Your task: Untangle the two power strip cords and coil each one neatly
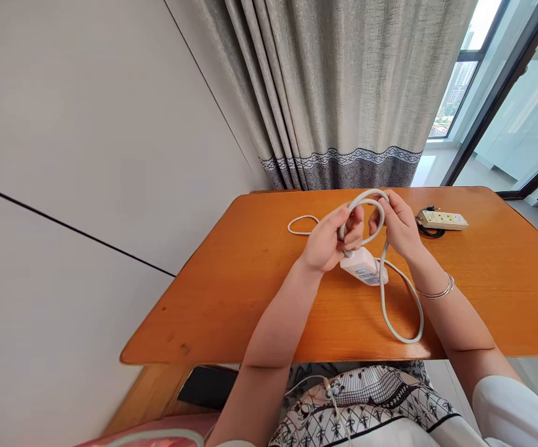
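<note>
Above the wooden table, my left hand [332, 239] is closed around a coil of white power cord [366, 197]. My right hand [398, 222] pinches the same coil from the other side, its fingers partly hidden behind the cord. Just below my hands is a white power strip [364, 267] with the cord joined to it near my left fingers; whether it rests on the table or hangs I cannot tell. One long loop of the cord drops toward the table's front edge, and a smaller loop lies behind my left hand.
A second, cream power strip [443, 220] with a black cord wound beside it lies at the back right of the table [241, 298]. Behind stand a grey curtain [343, 87] and a glass door. A dark phone [208, 386] lies below the front edge, left of my lap.
</note>
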### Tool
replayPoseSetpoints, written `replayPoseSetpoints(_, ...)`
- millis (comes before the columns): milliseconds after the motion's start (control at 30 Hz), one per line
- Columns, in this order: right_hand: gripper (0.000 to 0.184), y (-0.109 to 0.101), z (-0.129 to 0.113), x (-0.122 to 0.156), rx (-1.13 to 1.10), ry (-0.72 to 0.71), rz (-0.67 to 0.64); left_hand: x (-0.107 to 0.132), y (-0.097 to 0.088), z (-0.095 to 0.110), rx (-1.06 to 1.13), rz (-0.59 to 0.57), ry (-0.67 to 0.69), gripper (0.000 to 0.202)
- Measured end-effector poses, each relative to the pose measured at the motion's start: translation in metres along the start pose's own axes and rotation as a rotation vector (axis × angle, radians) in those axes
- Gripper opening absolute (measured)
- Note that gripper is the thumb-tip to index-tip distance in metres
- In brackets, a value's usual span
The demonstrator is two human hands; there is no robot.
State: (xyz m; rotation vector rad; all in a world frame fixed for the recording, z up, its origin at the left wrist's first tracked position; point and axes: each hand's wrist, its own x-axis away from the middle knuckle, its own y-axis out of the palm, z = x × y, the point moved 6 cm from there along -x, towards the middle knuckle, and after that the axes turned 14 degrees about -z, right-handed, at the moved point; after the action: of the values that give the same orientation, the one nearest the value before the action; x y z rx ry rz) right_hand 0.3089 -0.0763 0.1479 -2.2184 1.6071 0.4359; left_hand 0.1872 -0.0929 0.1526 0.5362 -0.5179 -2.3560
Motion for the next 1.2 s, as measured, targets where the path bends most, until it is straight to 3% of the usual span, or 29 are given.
replayPoseSetpoints(100,0.046,0.000,-0.003,0.002,0.021,-0.013,-0.019,0.002,0.004,-0.004,-0.001,-0.006,-0.053,0.041)
replayPoseSetpoints(167,0.054,0.002,-0.003,0.003,0.007,-0.018,-0.083,0.004,0.002,0.000,0.031,0.058,-0.043,0.044)
replayPoseSetpoints(267,0.075,0.007,-0.001,0.005,-0.029,-0.004,-0.224,0.008,-0.004,0.013,0.117,0.206,0.073,0.046)
replayPoseSetpoints(367,0.094,0.020,0.005,0.008,0.057,0.100,-0.398,0.015,-0.009,0.027,0.168,0.332,0.243,0.046)
replayPoseSetpoints(400,0.091,0.025,0.007,0.009,0.122,0.136,-0.452,0.017,-0.010,0.031,0.168,0.366,0.296,0.046)
replayPoseSetpoints(467,0.067,0.035,0.010,0.012,0.230,0.183,-0.543,0.021,-0.013,0.037,0.147,0.424,0.381,0.045)
replayPoseSetpoints(567,0.046,0.051,0.016,0.014,0.184,0.216,-0.608,0.026,-0.018,0.043,0.110,0.486,0.471,0.044)
replayPoseSetpoints(667,0.055,0.068,0.027,0.016,-0.082,0.285,-0.688,0.027,-0.022,0.048,0.107,0.487,0.500,0.043)
replayPoseSetpoints(767,0.059,0.076,0.034,0.017,-0.278,0.332,-0.753,0.026,-0.023,0.050,0.124,0.442,0.436,0.043)
replayPoseSetpoints(933,0.055,0.071,0.037,0.016,-0.285,0.324,-0.799,0.023,-0.017,0.047,0.142,0.362,0.337,0.043)
replayPoseSetpoints(1200,0.056,0.073,0.037,0.018,-0.409,0.345,-0.842,0.020,-0.016,0.046,0.113,0.343,0.303,0.040)
